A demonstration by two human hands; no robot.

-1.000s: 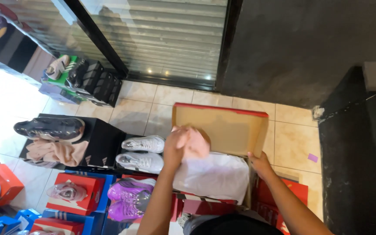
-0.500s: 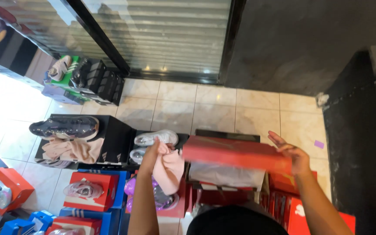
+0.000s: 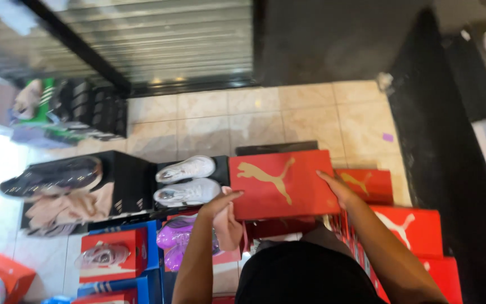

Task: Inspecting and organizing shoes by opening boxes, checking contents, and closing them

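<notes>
Red shoebox lid lies between both hands, long axis left-right — left hand pinches a pinkish cloth at its left edge, right hand spread flat on its right edge.

— What's different from a second ago?
— The red shoebox lid, open then, is now shut flat between the left hand and right hand
— And the pink shoe?
— Lifted earlier; now it hangs below the left hand's grip
</notes>
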